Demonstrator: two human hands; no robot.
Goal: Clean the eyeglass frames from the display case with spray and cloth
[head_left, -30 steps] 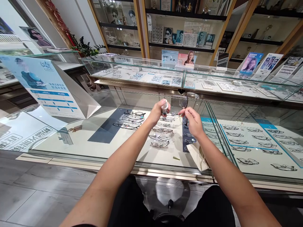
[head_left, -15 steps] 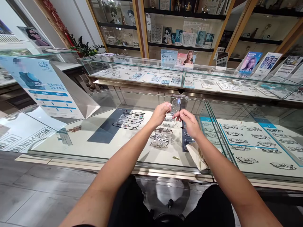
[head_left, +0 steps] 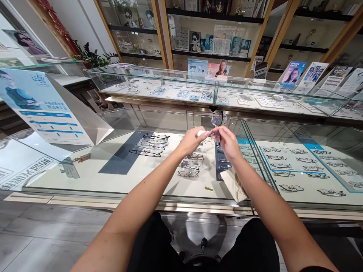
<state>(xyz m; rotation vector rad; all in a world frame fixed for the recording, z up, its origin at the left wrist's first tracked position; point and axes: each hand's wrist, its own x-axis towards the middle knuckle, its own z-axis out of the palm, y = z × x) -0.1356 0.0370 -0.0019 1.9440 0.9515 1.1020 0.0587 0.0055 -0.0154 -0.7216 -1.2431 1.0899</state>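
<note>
My right hand [head_left: 229, 142] pinches a pair of eyeglasses [head_left: 217, 119] held upright above the glass counter. One lens stands above the fingers and the other is partly hidden below them. My left hand [head_left: 189, 140] is closed around a small white object [head_left: 201, 133] whose kind I cannot make out. Its fingertips meet those of my right hand beside the frame. Below my right wrist lies a beige cleaning cloth [head_left: 233, 185] on the counter.
Under the glass top [head_left: 93, 189] several spectacle frames [head_left: 150, 145] lie in rows, with more in the case [head_left: 295, 162] at right. A folded sign [head_left: 53, 109] stands at left. Another display counter [head_left: 170, 94] runs behind.
The hands have come together at the eyeglasses, which have turned. The white object now shows in my left hand. The view has shifted slightly.
</note>
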